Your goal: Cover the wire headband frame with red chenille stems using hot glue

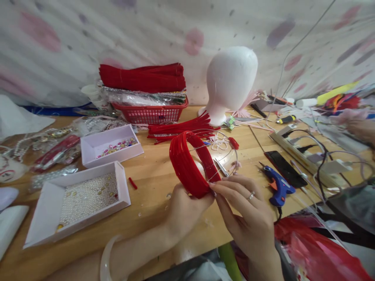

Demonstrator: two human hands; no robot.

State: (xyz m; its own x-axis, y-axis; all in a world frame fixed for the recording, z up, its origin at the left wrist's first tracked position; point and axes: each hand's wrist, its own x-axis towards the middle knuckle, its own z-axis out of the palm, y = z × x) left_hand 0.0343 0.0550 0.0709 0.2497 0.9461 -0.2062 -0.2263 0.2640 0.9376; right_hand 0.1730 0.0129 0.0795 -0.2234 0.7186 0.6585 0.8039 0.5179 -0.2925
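Note:
My left hand point(187, 210) grips a wide red band point(184, 168) bent into a ring, made of many red strands side by side. Thin silvery wire point(238, 156) loops out from the band's right side, with a small red piece point(233, 143) on the loop. My right hand point(246, 207), wearing a ring, pinches the wire at the band's lower right edge. What lies exactly between those fingertips is partly hidden. Tweezers or a pointed metal tool point(222, 168) show behind the wire loop on the table.
A white foam head point(231, 78) stands behind the band, beside a red basket point(149, 114) of red strips. Trays of pearls point(88, 199) and gems point(117, 148) are left. A blue glue gun point(279, 187), phone point(285, 169) and power strip point(304, 160) lie right; another person's hand point(361, 128) shows.

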